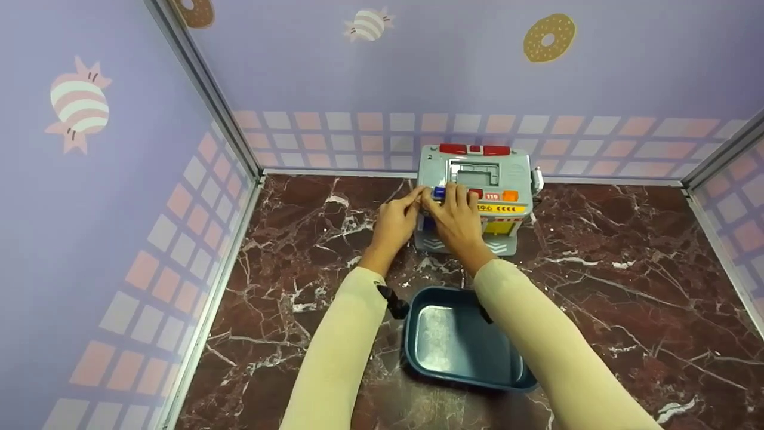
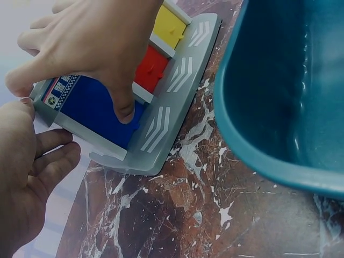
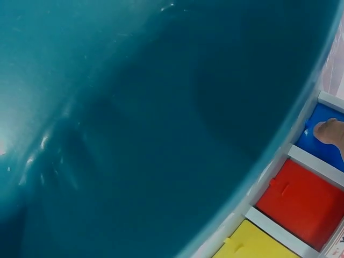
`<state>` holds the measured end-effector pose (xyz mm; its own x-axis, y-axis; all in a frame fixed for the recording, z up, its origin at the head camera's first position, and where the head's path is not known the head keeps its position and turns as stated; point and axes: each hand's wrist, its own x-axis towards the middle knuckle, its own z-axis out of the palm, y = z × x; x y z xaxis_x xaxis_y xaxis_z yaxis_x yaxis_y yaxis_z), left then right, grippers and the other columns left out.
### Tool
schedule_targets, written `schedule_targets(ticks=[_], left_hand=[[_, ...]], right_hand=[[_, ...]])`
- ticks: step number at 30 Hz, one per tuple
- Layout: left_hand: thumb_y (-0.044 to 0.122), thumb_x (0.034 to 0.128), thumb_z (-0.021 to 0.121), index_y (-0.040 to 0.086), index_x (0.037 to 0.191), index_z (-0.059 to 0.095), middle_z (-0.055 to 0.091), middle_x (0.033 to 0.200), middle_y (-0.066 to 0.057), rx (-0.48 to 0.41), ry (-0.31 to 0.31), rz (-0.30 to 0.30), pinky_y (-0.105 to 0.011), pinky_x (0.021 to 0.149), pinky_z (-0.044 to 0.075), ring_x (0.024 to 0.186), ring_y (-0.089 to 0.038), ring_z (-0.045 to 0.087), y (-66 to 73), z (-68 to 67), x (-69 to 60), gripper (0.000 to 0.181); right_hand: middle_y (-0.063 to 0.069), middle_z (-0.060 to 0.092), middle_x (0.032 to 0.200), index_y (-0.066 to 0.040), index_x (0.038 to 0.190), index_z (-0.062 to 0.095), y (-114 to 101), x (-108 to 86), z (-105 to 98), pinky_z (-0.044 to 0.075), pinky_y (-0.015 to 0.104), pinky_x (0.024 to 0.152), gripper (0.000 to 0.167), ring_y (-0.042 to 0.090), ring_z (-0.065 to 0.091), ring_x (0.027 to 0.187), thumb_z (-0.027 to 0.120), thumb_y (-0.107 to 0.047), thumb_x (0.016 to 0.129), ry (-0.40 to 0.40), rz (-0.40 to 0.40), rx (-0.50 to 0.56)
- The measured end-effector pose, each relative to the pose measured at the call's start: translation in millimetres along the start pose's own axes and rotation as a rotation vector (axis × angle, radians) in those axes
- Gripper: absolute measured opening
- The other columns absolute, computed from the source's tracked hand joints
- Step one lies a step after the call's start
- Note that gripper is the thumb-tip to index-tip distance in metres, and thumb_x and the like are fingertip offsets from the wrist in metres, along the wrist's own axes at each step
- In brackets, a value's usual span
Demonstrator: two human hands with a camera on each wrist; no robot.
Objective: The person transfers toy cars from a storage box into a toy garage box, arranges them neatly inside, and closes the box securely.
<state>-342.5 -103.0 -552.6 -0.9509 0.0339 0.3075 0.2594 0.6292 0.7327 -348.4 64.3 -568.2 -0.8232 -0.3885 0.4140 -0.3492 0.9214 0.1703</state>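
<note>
A grey toy rescue station [image 1: 518,173] stands against the back wall, with red, blue and orange pieces on its roof. Its front has a blue door [image 2: 94,107], a red door [image 2: 152,69] and a yellow door [image 2: 169,27]. My left hand [image 1: 395,227] touches the toy's left side near the upper front corner, fingers loosely bent. Over the front left of the roof lies my right hand [image 1: 459,224], fingers spread. Its thumb [image 2: 123,110] presses the blue door in the left wrist view. The two hands' fingertips meet near the corner.
A dark teal plastic basin [image 1: 441,382] sits on the marbled surface [image 1: 298,334] in front of the toy, partly under the right forearm. Patterned panels [image 1: 334,71] enclose the left, back and right. A white handle [image 1: 538,179] juts from the toy's right side.
</note>
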Motion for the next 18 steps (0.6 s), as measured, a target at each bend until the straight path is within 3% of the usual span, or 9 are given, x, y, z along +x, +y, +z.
schedule_targets(ticks=[4, 9, 15, 18], left_hand=[[0.030, 0.1140, 0.064, 0.019, 0.146, 0.074, 0.077, 0.134, -0.017, -0.009, -0.009, 0.018, -0.052, 0.098, 0.062, 0.101, -0.034, 0.078, 1.3, 2.9, 0.6, 0.035], [0.031, 0.1140, 0.064, 0.021, 0.147, 0.074, 0.078, 0.133, -0.017, -0.011, -0.024, 0.010, -0.052, 0.097, 0.063, 0.097, -0.034, 0.078, -1.6, 2.9, -0.8, 0.036], [0.037, 0.1145, 0.063, 0.030, 0.151, 0.070, 0.081, 0.123, -0.021, 0.032, -0.050, -0.049, -0.055, 0.091, 0.062, 0.088, -0.039, 0.076, -11.6, -4.1, -4.6, 0.038], [0.039, 0.1147, 0.062, 0.032, 0.151, 0.070, 0.079, 0.134, -0.015, 0.057, -0.044, -0.068, -0.055, 0.099, 0.062, 0.108, -0.037, 0.079, -16.7, -8.0, -8.6, 0.038]], right_hand=[[0.030, 0.050, 0.140, -0.026, 0.151, 0.042, 3.2, -3.5, -0.1, 0.043, 0.060, 0.099, 0.052, 0.049, 0.050, 0.124, 0.064, -0.014, 0.106, -0.007, 0.009, 0.021], [0.031, 0.046, 0.150, -0.026, 0.159, 0.041, 2.2, -7.5, -6.0, 0.043, 0.062, 0.103, 0.066, 0.051, 0.048, 0.131, 0.072, -0.017, 0.102, -0.092, 0.017, 0.050], [0.030, 0.035, 0.166, -0.025, 0.167, 0.034, -0.6, -17.6, -13.8, 0.042, 0.070, 0.113, 0.106, 0.051, 0.043, 0.144, 0.096, -0.048, 0.085, -0.122, -0.043, 0.138], [0.030, 0.033, 0.170, -0.024, 0.171, 0.030, -0.1, -30.6, -15.4, 0.040, 0.075, 0.117, 0.114, 0.052, 0.041, 0.152, 0.093, -0.062, 0.084, -0.068, -0.095, 0.170]])
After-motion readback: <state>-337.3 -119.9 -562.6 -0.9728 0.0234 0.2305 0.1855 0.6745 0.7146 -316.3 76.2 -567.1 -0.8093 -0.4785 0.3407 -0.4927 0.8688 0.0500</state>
